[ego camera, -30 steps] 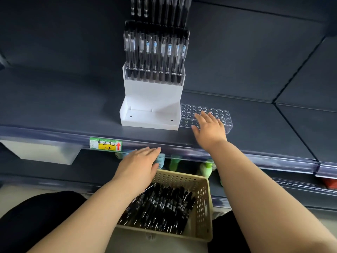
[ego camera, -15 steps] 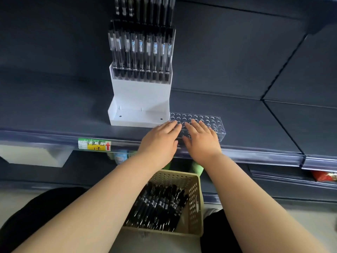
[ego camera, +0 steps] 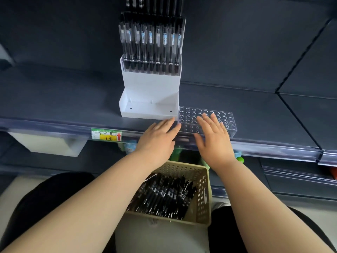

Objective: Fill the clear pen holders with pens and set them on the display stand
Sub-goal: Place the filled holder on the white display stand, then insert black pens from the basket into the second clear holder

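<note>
An empty clear pen holder (ego camera: 223, 116) with rows of round holes lies on the dark shelf, right of the white display stand (ego camera: 149, 97). The stand's upper tier carries a clear holder full of black pens (ego camera: 151, 46); its lower step is bare. My right hand (ego camera: 213, 137) lies flat over the holder's near half, fingers straight. My left hand (ego camera: 158, 137) reaches the holder's left end with straight fingers, touching or nearly touching it. A beige basket (ego camera: 202, 189) holding several black pens (ego camera: 164, 196) sits below, between my arms.
The shelf's front rail (ego camera: 273, 148) carries a yellow-green price tag (ego camera: 106, 135). A lower shelf below shows green and blue items (ego camera: 239, 158). A seam (ego camera: 299, 121) divides the shelf at the right.
My left hand rose from above the basket to the holder's left end. My right hand slid a little toward the holder's near edge. The camera shifted slightly.
</note>
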